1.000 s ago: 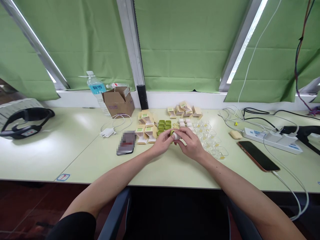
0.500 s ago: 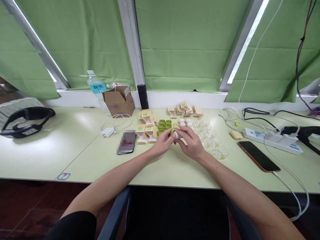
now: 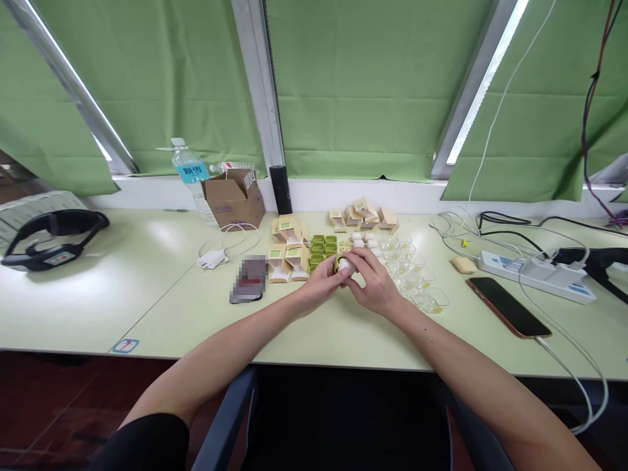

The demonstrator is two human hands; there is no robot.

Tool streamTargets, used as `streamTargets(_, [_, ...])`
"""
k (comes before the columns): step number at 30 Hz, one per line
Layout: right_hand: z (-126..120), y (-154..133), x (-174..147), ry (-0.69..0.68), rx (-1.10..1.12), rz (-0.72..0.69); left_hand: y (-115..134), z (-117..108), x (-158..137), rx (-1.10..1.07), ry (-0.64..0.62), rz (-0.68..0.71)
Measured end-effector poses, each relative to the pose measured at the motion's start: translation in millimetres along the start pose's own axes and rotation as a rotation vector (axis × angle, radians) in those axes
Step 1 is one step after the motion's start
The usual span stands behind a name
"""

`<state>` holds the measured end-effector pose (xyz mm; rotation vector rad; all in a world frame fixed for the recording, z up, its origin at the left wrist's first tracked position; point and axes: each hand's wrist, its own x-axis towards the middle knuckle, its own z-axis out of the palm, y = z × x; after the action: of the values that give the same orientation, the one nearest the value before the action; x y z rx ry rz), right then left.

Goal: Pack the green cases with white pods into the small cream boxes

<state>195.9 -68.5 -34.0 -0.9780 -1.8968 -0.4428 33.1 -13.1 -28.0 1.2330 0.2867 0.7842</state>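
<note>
Over the middle of the table, my left hand (image 3: 320,285) is closed around a small green cup (image 3: 336,263), its thumb on a rounded white piece (image 3: 347,265) that sits at the cup's mouth. My right hand (image 3: 375,284) pinches the same white piece from the other side. Just behind the hands stand rows of green cups (image 3: 318,249), partly hidden by my fingers. Beside them lie small yellowish pieces (image 3: 345,246) and several white pieces (image 3: 371,243). Clear plastic covers (image 3: 411,268) with yellow spots spread to the right of my right hand.
Small cream cardboard holders (image 3: 279,263) stand left of the cups, with more holders (image 3: 364,210) behind. A phone (image 3: 249,280) lies at left. Brown box (image 3: 234,201), water bottle (image 3: 191,171) and black cylinder (image 3: 280,190) stand behind. Right: power strip (image 3: 534,275), cables, another phone (image 3: 507,306).
The white piece and green cup have turned slightly in my hands, so more of the white piece shows. My right fingers have shifted a little over it. The things on the table stay put.
</note>
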Motion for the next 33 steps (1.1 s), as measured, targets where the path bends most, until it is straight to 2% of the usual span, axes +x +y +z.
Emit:
streamTargets(6, [1.9,-0.4,-1.6,-0.018,-0.013,0.037,-0.7,-1.5,-1.9,-0.083,-0.001,-0.023])
streamTargets(19, [2.9,-1.3,-2.8,-0.012,-0.006,0.044,-1.9,-4.6,-2.9,-0.114,-0.027,-0.025])
streamTargets(27, [-0.1,-0.1,0.5,0.005,-0.001,0.031,2.3,-7.1,-1.0,-0.155,-0.091,-0.006])
streamTargets(33, [0.5,1.2,-0.1,0.000,0.051,0.103,3.5,-9.3,5.7,-0.206,-0.058,-0.001])
